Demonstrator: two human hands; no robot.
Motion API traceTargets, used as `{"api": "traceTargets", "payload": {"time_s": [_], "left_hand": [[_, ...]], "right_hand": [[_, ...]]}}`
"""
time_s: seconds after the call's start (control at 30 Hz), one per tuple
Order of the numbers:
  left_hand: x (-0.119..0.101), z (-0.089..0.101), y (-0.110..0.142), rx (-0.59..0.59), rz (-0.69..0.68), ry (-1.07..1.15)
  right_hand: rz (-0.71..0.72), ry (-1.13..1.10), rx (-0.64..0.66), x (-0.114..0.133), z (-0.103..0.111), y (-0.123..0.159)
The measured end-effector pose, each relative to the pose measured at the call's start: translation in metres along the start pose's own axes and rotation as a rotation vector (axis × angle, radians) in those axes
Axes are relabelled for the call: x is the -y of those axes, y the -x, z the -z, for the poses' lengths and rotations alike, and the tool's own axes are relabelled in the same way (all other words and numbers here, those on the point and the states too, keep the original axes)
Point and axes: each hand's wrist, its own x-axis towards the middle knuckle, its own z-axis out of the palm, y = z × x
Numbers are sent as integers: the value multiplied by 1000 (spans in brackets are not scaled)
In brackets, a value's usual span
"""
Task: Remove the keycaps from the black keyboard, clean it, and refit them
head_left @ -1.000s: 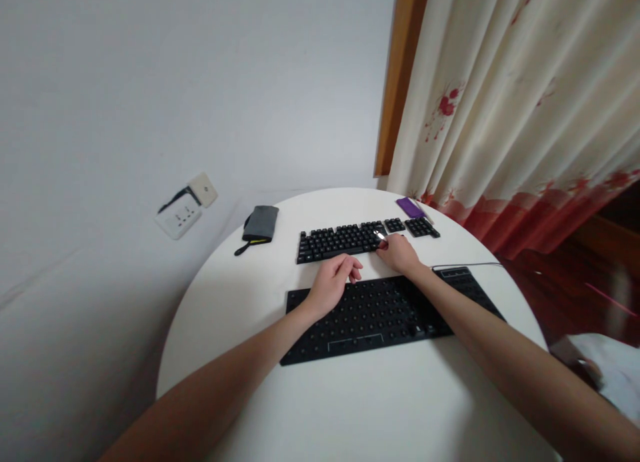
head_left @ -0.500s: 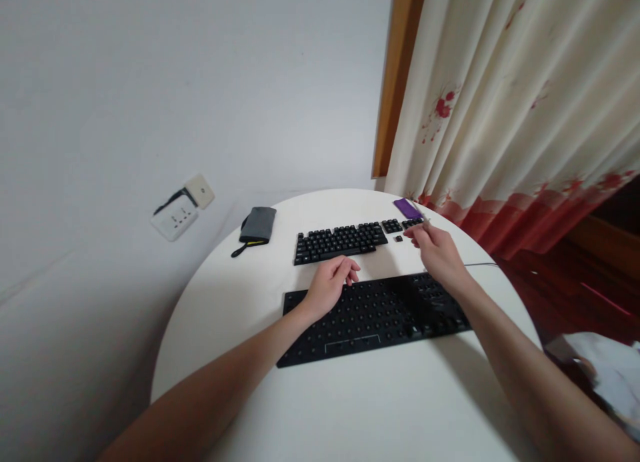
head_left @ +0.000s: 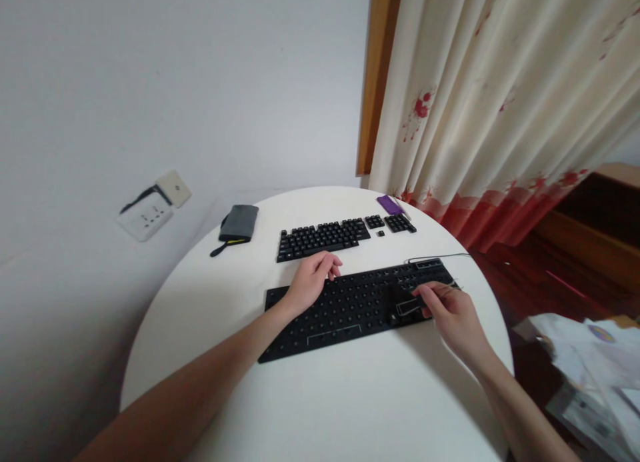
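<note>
A black keyboard base (head_left: 345,309), its keycaps off over most of it, lies slanted across the round white table. My left hand (head_left: 313,279) rests at its upper left edge, fingers loosely curled and slightly apart, holding nothing. Over the right part of the base, my right hand (head_left: 445,309) pinches a thin wire-like tool (head_left: 407,307); its exact shape is partly hidden by the fingers. Behind the base, loose black keycaps (head_left: 323,239) sit together in keyboard order. One single keycap (head_left: 381,233) lies apart, near the number-pad group of keycaps (head_left: 399,223).
A grey pouch (head_left: 240,223) lies at the back left. At the back right are a purple cloth-like item (head_left: 389,205) and a thin light stick (head_left: 403,210). A dark cable (head_left: 440,256) runs off the right edge. A curtain (head_left: 450,115) hangs beyond.
My right hand has come back from near the number-pad keycaps down to the keyboard base. My left hand stays at the base's upper edge. The view has shifted right.
</note>
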Motion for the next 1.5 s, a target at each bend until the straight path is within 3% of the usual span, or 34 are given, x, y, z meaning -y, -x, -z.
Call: {"api": "traceTargets", "payload": {"time_s": [0.17,0.47,0.57,0.67,0.87,1.17,1.33,1.5], "left_hand": [[-1,0,0,-2,-9,-2],[1,0,-1,18,-25,4],[2,0,-1,24,-25,1],[2,0,-1,30,-27,4],[0,0,-1,32,-22,10],[1,-1,0,38,-26,-1],[1,-1,1,64,-57,-8],[1,0,1,79,-78,1]], "right_hand": [[25,61,57,-2,-4,7],[219,270,196,22,-23,11],[312,446,184,28,-30,16],[310,519,130,27,-32,17],[112,198,98,14,-24,9],[-56,-37,35,7,-19,1],[44,-108,1,44,-20,-16],[283,-166,61,78,-46,-58]]}}
